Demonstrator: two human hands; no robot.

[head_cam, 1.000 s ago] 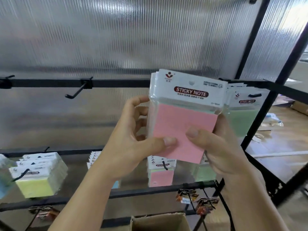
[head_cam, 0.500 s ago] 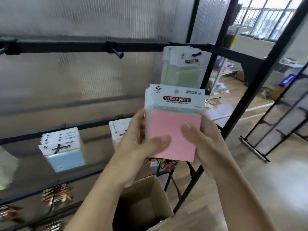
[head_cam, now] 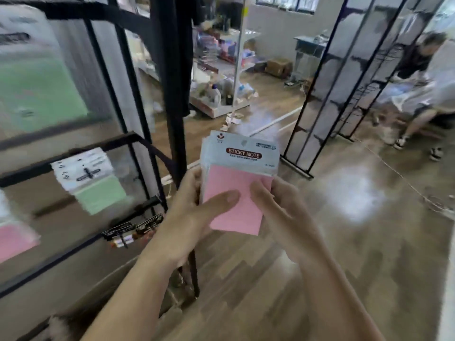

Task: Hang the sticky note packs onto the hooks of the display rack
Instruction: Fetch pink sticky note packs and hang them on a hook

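View swings hard to the right. A second ago the pink stack was up at the top rail, beside the hung green packs. Now the display rack (head_cam: 170, 70) has slid off to the left and open floor fills the middle.

The grip is unchanged: left hand (head_cam: 194, 217) and right hand (head_cam: 278, 212) both clasp the sticky note packs (head_cam: 237, 190). Each thumb lies flat on the pink front and the fingers are curled behind. The stack stands upright in mid-air, just right of the rack's end post, touching no hook.

For the task, I'd say nothing has gone up yet. The hang hole at the top of the front pack is still free. The person looks to be turning past this rack's end, perhaps toward another side or the second rack (head_cam: 344, 82).

Counting now:
- Two hands are on one stack. Several card edges fan out at its top left corner, too blurred to number.
- Three hung bunches are in sight on the rack: a big green one (head_cam: 37, 94) up high, a green one (head_cam: 96, 183) in the middle and a pink one (head_cam: 12, 239) low at the edge.
- One bare hook (head_cam: 147, 205) shows, just left of the left hand.
- One cluster of small dark packets (head_cam: 133, 232) hangs below that hook.
- One seated person (head_cam: 418, 70) is far right.
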